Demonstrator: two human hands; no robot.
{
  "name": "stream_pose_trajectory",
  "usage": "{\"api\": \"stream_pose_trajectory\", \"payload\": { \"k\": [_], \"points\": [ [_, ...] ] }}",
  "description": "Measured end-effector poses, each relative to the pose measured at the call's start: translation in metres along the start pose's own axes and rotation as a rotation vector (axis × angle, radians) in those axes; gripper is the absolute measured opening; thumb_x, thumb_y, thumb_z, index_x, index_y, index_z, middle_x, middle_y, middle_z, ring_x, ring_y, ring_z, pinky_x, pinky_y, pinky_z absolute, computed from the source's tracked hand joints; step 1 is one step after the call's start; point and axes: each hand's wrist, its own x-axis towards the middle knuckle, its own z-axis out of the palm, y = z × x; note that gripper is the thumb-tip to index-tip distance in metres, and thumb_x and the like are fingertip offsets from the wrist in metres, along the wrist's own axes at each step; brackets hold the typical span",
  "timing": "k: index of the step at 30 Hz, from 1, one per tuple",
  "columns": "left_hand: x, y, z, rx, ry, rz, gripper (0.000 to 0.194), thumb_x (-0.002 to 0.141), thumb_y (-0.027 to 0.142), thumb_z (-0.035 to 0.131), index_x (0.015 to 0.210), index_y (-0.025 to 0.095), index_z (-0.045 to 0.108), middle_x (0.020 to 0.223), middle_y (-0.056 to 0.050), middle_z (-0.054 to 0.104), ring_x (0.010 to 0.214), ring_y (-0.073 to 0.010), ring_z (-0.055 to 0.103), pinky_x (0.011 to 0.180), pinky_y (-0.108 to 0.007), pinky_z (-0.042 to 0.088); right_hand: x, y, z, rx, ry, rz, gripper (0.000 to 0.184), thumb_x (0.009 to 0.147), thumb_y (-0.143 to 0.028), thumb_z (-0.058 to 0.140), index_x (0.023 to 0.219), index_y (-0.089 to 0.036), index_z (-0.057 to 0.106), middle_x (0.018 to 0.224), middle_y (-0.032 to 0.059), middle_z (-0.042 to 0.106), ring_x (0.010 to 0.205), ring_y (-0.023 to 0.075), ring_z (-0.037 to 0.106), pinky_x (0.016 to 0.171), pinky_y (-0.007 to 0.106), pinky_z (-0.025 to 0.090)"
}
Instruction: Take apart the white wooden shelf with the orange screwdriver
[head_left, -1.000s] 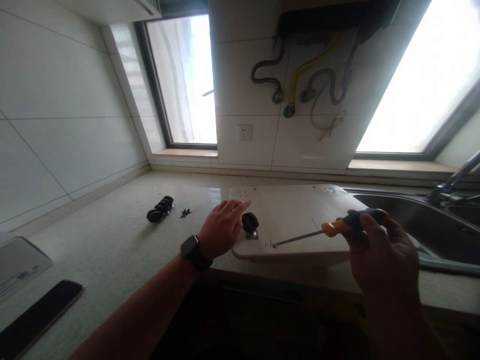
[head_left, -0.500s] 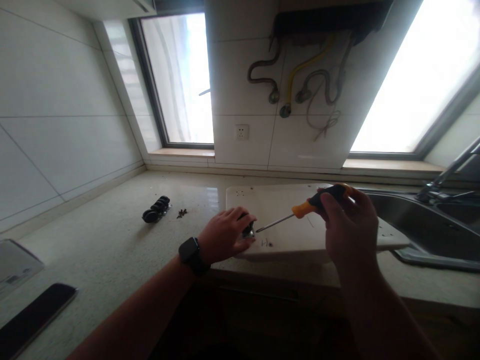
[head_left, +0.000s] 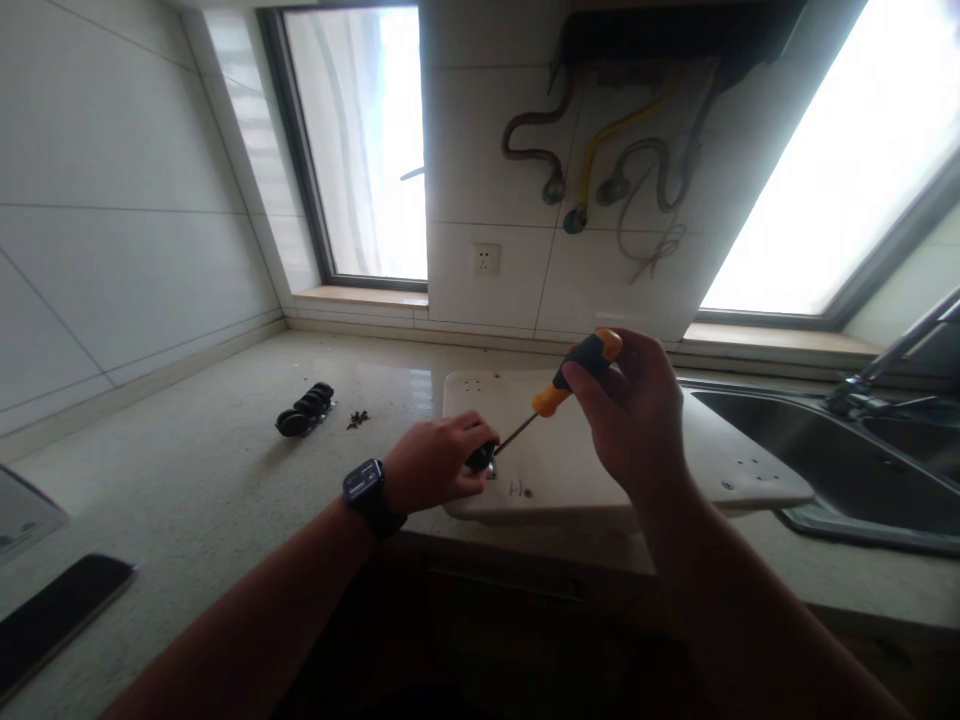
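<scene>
My left hand, with a black watch on its wrist, is closed round a black caster wheel with a shiny metal plate. It holds the caster against the left end of a white board that has small screw holes. In my right hand is a screwdriver with an orange and black handle. The shaft slants down to the left and its tip meets the caster's metal plate; the exact contact point is too small to make out.
Several black casters stand in a row on the speckled countertop, beside a small pile of screws. A dark phone-like slab lies at the lower left. To the right is a steel sink with a faucet.
My right hand has moved left and tilted the screwdriver more steeply, bringing its tip onto the caster's plate. My left hand still holds the caster. The view has shifted slightly.
</scene>
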Motion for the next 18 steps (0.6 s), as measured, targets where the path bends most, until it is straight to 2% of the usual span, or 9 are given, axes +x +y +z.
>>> {"api": "stream_pose_trajectory", "payload": {
  "k": [9,18],
  "points": [
    [-0.007,-0.017,-0.025,0.037,-0.074,0.036,0.028,0.086,0.030,0.072,0.112,0.024,0.064,0.109,-0.002,0.068,0.080,-0.0183,0.065,0.067,-0.031,0.046,0.003,0.001,0.018,-0.025,-0.111,0.019,0.042,0.081,-0.029,0.079,0.116,-0.024,0.055,0.102,0.0011,0.068,0.083,0.0172,0.072,0.076,0.037,0.065],
    [-0.008,-0.016,-0.029,0.151,-0.089,0.022,0.028,0.089,0.040,0.072,0.109,0.022,0.062,0.104,-0.003,0.067,0.076,-0.0193,0.064,0.060,-0.032,0.041,0.006,0.009,0.032,-0.001,-0.144,0.024,0.042,0.081,-0.030,0.079,0.115,-0.023,0.056,0.102,0.0005,0.066,0.082,0.0164,0.071,0.073,0.035,0.064]
  ]
}}
